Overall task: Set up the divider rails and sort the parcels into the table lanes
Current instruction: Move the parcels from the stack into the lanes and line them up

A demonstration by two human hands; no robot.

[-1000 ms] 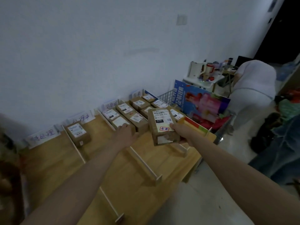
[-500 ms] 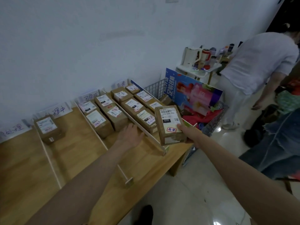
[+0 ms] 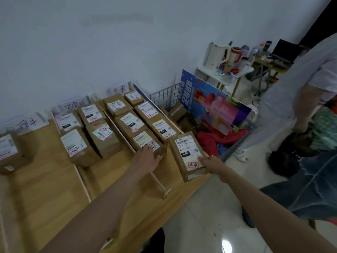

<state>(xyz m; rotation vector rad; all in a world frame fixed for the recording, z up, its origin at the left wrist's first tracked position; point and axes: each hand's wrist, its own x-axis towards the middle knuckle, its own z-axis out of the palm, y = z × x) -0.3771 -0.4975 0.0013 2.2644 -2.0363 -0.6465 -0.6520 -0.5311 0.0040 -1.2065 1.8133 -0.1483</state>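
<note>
**Cardboard parcel heading for the far-right lane**

Cardboard boxes are filling the lanes on the wooden table (image 3: 45, 194), and the person is bringing one more. The right hand (image 3: 212, 160) is clamping the held parcel (image 3: 187, 154) by its near end, thumb curled over the label, the box hanging tilted just above the table's right edge. Its red-stamped sticker is facing up, probably so it can be checked against the handwritten lane sign (image 3: 119, 90) on the wall.

The left hand (image 3: 148, 158) is lying with fingers spread against the near end of the front parcel (image 3: 145, 143) in the right-hand lane group, holding nothing; I'd judge it is steadying or nudging that row back to make room.

White divider rails (image 3: 83, 183) are running front to back, so the rail part of the job looks done and sorting is under way. The right lanes are holding two rows of boxes, the middle lane is holding four, and the left lane is holding a lone parcel (image 3: 8, 152).

Beside the table a wire basket (image 3: 166, 96) is keeping a few unsorted boxes, red cloth and a blue poster board (image 3: 215, 105). Another person (image 3: 291, 92) is standing near it
</note>
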